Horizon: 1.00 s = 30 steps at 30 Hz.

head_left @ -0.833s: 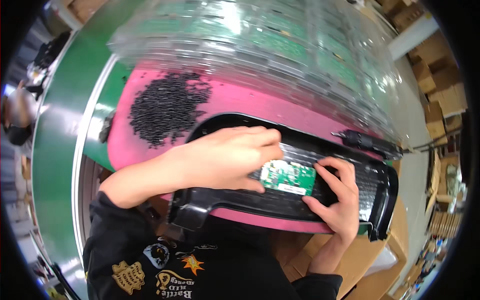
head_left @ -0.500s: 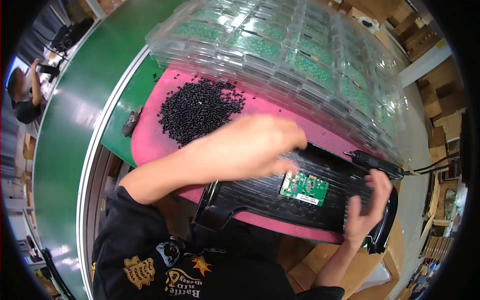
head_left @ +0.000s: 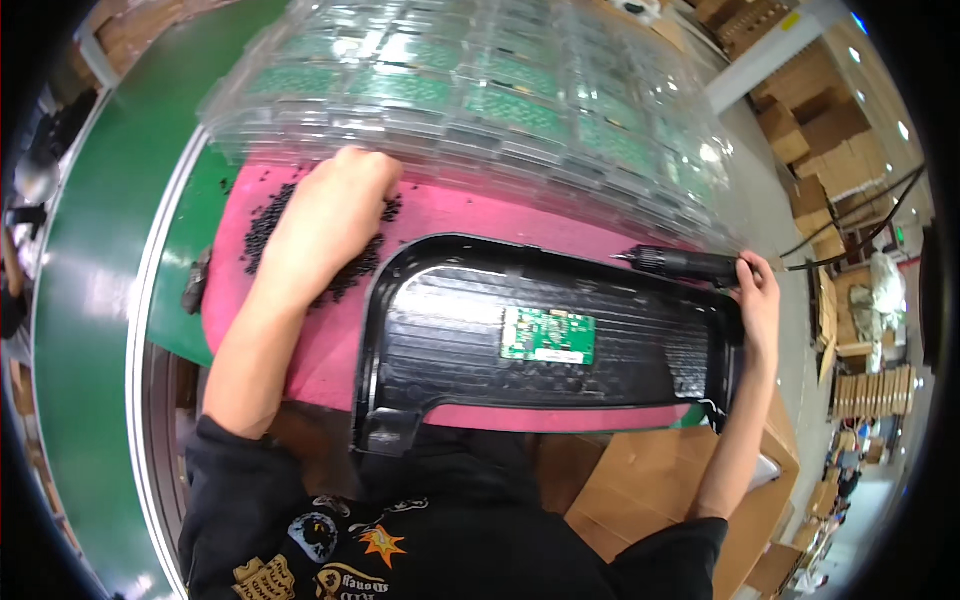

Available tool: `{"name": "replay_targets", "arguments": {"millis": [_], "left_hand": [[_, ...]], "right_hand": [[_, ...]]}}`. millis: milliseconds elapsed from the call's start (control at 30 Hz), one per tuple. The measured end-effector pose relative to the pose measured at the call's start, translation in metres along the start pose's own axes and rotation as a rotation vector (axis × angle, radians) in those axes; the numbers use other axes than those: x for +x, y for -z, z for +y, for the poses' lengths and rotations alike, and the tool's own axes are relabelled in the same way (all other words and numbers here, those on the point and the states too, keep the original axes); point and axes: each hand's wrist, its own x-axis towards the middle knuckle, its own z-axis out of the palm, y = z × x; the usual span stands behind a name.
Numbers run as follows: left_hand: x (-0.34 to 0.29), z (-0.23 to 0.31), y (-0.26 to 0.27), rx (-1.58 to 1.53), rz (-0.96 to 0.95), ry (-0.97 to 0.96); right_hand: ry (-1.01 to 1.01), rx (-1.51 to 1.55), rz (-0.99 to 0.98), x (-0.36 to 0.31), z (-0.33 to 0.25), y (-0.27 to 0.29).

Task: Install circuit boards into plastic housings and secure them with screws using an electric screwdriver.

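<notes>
My left hand (head_left: 340,200) is over a pile of small black screws (head_left: 264,228) on a pink mat (head_left: 460,212). Its fingers are curled down and pressed together; what they pinch, if anything, is hidden. At the right, my right hand (head_left: 762,300) has its fingers closed at the rear end of a black electric screwdriver (head_left: 680,263), whose bit points left. Between the hands lies a shallow black plastic housing (head_left: 440,300), its hollow side up. Inside it, near the middle, rests a green circuit board (head_left: 546,338) with a white label strip.
Stacked clear plastic trays (head_left: 480,130) holding green boards stand along the far side. A dark crumpled lump (head_left: 197,282) lies left of the mat on the green table. An open cardboard box (head_left: 640,480) sits below the near edge. The screwdriver's cable (head_left: 850,264) runs off right.
My left hand has moved from above the housing leftward to the screw pile. My right hand has gone from beside the housing up to the screwdriver. The whole view has shifted and turned.
</notes>
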Motion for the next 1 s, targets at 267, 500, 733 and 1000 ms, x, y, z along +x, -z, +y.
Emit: {"name": "replay_targets", "arguments": {"millis": [267, 500, 733, 1000], "left_hand": [[0.000, 0.014, 0.009, -0.020, -0.016, -0.019], [0.011, 0.029, 0.017, -0.214, -0.001, -0.020], [0.005, 0.058, 0.021, -0.443, 0.074, -0.150], [-0.013, 0.092, 0.016, -0.725, 0.117, -0.512]], "right_hand": [[0.294, 0.264, 0.515, -0.045, -0.052, -0.047], [0.541, 0.650, 0.038, -0.053, -0.102, -0.108], [0.291, 1.354, -0.098, -0.066, -0.146, -0.121], [-0.005, 1.455, -0.051, -0.130, -0.195, -0.130]]}}
